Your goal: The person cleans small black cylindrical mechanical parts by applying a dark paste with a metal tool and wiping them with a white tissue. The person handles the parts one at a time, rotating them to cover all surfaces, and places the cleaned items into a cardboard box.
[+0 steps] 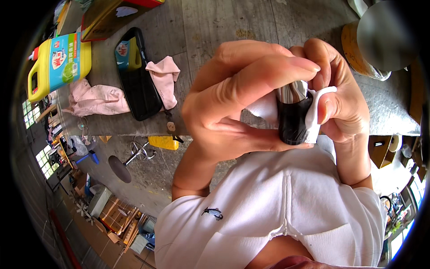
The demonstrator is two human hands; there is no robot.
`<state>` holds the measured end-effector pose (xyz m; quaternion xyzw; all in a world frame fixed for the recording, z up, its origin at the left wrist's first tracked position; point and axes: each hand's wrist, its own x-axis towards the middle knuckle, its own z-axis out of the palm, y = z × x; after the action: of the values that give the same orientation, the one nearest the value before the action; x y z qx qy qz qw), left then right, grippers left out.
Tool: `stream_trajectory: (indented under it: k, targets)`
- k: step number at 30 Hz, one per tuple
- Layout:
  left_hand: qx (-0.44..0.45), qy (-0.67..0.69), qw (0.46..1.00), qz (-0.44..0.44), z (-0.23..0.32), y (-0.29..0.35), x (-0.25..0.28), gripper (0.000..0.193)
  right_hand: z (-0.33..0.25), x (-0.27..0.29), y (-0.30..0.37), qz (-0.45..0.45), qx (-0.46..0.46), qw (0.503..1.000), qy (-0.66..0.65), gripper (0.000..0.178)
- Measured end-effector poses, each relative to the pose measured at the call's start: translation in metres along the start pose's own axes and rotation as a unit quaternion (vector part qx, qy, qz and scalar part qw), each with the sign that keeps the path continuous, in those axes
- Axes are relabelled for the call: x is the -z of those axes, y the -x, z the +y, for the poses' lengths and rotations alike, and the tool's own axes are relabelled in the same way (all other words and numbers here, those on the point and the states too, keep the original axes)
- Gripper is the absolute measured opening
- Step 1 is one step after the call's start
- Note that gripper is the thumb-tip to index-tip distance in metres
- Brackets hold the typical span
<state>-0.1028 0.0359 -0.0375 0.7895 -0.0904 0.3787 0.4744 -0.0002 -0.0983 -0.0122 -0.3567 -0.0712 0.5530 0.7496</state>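
Held up above the table edge, close in front of me, is a short black cylinder [293, 120] with a shiny, streaked metallic top. What kind of thing it is, I cannot make out. My left hand [233, 96] is closed around it, thumb and fingers curved about its sides. On its other side my right hand [342, 89] pinches a thin white piece of cloth [314, 110] against the cylinder. More white material shows behind it, between the hands. Some of the right fingers are hidden behind the left ones.
On the grey table lies a black phone [139, 85] across a pink cloth [101, 98], with a small charm [171, 127] nearby. A yellow jug [62, 62] and a red-and-yellow box [107, 20] stand left. At right is a brown roll [358, 51]; below, a stool [120, 168].
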Motion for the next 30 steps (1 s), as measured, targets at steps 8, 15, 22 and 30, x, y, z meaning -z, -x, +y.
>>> stream_trajectory:
  k: [8,15,22,30]
  targets:
    - [-0.032,0.194,0.980,-0.017,-0.015,0.005,-0.005,0.112,0.007,0.013,-0.004,0.031,0.037,0.998,0.027,0.037]
    - [-0.021,0.218,0.975,-0.026,-0.015,0.005,0.000,0.115,0.002,0.026,0.001,0.076,0.069,0.992,0.065,0.025]
    - [0.054,0.309,0.949,-0.020,-0.005,0.004,-0.001,0.119,0.004,0.026,0.001,0.079,0.148,0.976,0.139,0.020]
    - [0.150,0.382,0.912,-0.010,0.002,0.003,0.008,0.112,-0.014,0.019,0.007,-0.012,0.314,0.665,0.678,0.036]
